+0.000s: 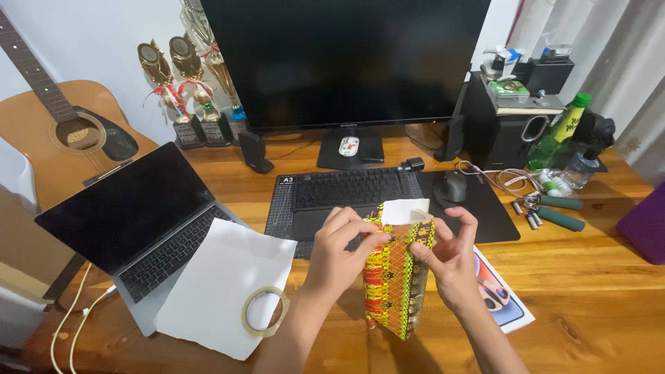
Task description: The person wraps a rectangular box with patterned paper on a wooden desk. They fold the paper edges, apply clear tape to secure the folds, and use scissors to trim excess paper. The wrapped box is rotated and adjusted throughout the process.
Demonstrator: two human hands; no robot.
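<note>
Hands, left [341, 244] and right [449, 255], pinching patterned wrapping paper [396, 280] around a white box [405, 210] (upright above the tabletop [589, 291]); loose fold could likely spring open.

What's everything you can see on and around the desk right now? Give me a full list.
Patterned packet: 1, yellow, red and green, held upright between both hands, white paper sticking out of its top.
Paper sheet: 1, white, front left of desk.
Tape ring: 1, clear, on the sheet.
Laptop: 1, grey, open, left.
Keyboard: 1, black, centre.
Mouse: 1, dark, right of keyboard.
Monitor: 1, black, back centre.
Trophies: 3, gold, back left.
Guitar: 1, tan, far left.
Bottle: 1, green, back right.
Batteries: several, silver, right.
Speaker: 1, black, back right.
Left hand: pinching the packet's top edge.
Right hand: pinching the packet's other side.
</note>
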